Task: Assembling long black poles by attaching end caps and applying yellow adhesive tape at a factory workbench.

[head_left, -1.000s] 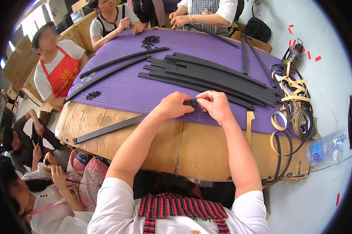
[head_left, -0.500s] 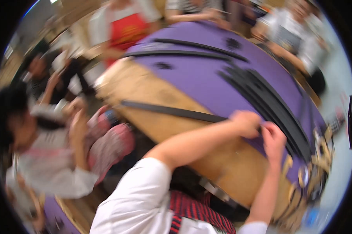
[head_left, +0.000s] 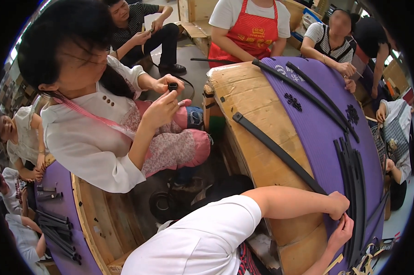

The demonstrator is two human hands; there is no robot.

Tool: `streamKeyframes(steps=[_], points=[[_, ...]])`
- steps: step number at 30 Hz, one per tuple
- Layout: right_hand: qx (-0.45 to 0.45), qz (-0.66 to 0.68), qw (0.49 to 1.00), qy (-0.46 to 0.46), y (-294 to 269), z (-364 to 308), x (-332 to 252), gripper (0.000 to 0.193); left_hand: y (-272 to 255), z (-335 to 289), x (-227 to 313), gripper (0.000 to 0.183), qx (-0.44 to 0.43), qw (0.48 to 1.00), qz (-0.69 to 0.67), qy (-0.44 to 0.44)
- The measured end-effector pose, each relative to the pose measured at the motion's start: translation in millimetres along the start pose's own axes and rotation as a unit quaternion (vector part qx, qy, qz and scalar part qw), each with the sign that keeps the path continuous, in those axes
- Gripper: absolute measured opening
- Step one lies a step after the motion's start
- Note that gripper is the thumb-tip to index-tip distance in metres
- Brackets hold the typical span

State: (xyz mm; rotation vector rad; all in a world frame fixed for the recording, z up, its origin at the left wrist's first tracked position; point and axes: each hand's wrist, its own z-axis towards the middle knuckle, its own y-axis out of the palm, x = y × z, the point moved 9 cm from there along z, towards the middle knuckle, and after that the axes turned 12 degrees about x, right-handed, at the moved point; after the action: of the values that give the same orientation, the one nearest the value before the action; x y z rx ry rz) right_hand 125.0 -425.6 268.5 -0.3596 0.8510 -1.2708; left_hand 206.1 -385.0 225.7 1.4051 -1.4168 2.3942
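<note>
"Curled fingers of the left hand (head_left: 339, 204) close around the near end of a black strip (head_left: 280, 150), most of that end hidden behind the knuckles."

"And the right hand (head_left: 342, 230)?"

"Its fingertips come up against the left hand from below — how far they are parted, and whether they pinch anything, cannot be told from this angle."

"Where does the strip lie?"

"It slants over the brown cardboard top (head_left: 243, 91), its far end bare toward the table's corner, its near end at the worker's hands by the edge of the purple mat (head_left: 303, 126). Just beyond the hands is a stack of black strips (head_left: 352, 183); a small pile of black pieces (head_left: 292, 101) sits farther up the mat."

"What has changed in the past second?"

"Mainly the view. It has swung to the worker's left, bringing a seated co-worker in a white blouse (head_left: 87, 151) large into frame, a small black part (head_left: 172, 86) in hand. Both of the worker's hands remain together at the strip's end, so the job there appears unfinished — the look aside seems not to interrupt it."
</note>
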Motion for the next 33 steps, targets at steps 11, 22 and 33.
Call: streamKeyframes(steps=[11, 22, 33], points=[[-0.008, -0.066, 0.996, -0.064, -1.4, -18.1, -16.2, 0.023, 1.4, -0.7, 3.3, 0.022, 0.004, 1.000, -0.005, 0.004], [-0.027, 0.292, 0.877, 0.379, 16.9, -15.5, 63.9, 0.016, -1.5, -6.6, 7.3, 0.018, 0.013, 1.000, -0.015, 0.015], [-0.126, 0.328, 0.828, 0.437, 38.4, -15.5, 63.7, 0.012, -8.4, -11.0, 2.3, 0.017, 0.019, 1.000, -0.018, 0.007]])
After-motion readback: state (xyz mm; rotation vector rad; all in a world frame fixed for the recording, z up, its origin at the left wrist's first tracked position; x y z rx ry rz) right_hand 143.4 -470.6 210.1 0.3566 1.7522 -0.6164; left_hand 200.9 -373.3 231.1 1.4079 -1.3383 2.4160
